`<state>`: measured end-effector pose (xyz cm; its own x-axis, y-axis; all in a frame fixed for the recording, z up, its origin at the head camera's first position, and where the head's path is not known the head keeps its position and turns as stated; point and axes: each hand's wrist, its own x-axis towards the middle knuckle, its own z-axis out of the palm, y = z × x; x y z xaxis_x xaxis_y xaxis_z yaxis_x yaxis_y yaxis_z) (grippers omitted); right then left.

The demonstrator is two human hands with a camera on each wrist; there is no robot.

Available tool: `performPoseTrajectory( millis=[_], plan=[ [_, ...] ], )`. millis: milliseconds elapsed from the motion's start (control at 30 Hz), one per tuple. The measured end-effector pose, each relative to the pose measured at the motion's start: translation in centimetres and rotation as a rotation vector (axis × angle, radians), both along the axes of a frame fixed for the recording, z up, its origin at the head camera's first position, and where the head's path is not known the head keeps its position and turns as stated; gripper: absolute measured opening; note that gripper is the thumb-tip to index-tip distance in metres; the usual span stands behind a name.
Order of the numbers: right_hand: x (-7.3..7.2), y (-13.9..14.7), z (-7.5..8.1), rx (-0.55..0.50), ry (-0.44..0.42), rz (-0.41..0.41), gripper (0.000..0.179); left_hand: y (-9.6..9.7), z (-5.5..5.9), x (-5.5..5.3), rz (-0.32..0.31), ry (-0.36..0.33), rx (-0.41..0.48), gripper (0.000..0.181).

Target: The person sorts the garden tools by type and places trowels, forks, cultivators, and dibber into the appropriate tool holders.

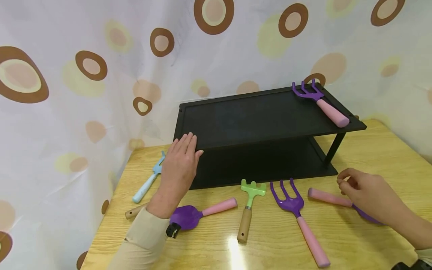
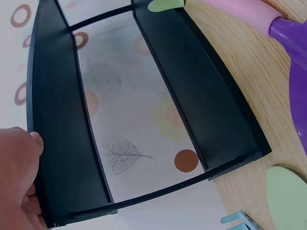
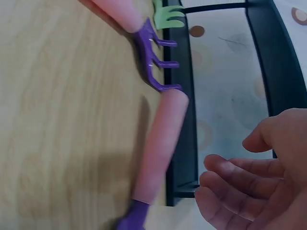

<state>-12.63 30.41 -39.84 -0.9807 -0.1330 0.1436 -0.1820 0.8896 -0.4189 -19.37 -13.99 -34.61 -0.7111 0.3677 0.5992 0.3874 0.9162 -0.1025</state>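
Observation:
My left hand lies with straight fingers on the front left corner of a black two-tier rack. In the left wrist view, its thumb is at the rack's edge. My right hand, fingers loosely bent and holding nothing, hovers by the rack's front right corner. Below it lies a pink-handled purple tool, its head partly hidden by that hand. A purple hand fork with a pink handle rests on the upper tier's right end.
Along the rack's front lie a purple fork, a small green rake and a purple trowel. Left of the rack are a light blue fork and a wooden handle. A patterned curtain hangs behind the table.

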Motion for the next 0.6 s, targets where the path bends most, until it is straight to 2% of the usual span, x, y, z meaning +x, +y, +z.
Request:
performPoseTrajectory(
  millis=[133, 300, 433, 500, 600],
  plan=[
    [0.0, -0.4, -1.2, -0.011, -0.139, 0.005, 0.023, 0.1, 0.1, -0.1, -0.001, -0.005, -0.003, 0.045],
    [-0.5, -0.7, -2.3, 0.018, -0.270, -0.025, 0.046, 0.4, 0.3, -0.3, -0.014, 0.000, -0.016, 0.045],
    [-0.8, -0.8, -2.3, 0.030, -0.355, -0.004, 0.062, 0.3, 0.4, -0.3, -0.002, -0.012, -0.009, 0.045],
    [-0.8, -0.8, -2.1, 0.026, -0.402, 0.007, 0.064, 0.2, 0.4, -0.2, 0.006, -0.018, -0.006, 0.045],
    [-0.6, -0.7, -1.9, 0.048, -0.428, 0.004, 0.063, 0.1, 0.4, -0.2, 0.013, -0.023, -0.005, 0.046]
  ],
)
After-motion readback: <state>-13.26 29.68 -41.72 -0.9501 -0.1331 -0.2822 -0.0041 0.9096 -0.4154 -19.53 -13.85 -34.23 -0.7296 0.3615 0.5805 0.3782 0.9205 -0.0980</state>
